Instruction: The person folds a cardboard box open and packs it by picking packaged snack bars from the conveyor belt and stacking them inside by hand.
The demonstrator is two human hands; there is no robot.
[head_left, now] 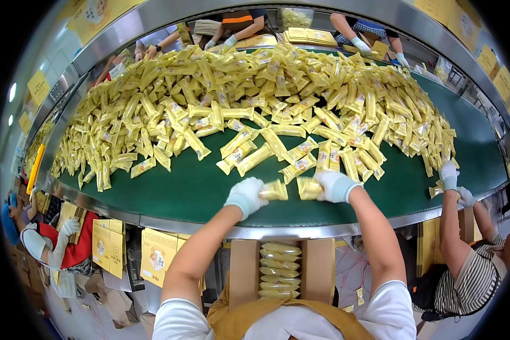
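Note:
My left hand [247, 196], in a white glove, is closed round a yellow snack packet [274, 191] over the green belt [198, 195]. Facing it, my right hand [335, 186], gloved too, grips another yellow packet [309, 188]. A narrow gap separates the two packets. Just beyond my hands lies a large heap of yellow packets [255, 85]. Below the belt's metal edge, close to my body, an open cardboard box [246, 272] holds a column of several packets [280, 264] lying flat.
At the right, a co-worker's gloved hands [449, 174] are at the belt edge. Other workers' hands [230, 41] show across the belt. Flat yellow cartons [158, 256] stand at the lower left, beside a co-worker in a red apron [85, 243]. A metal rail [153, 220] borders the belt.

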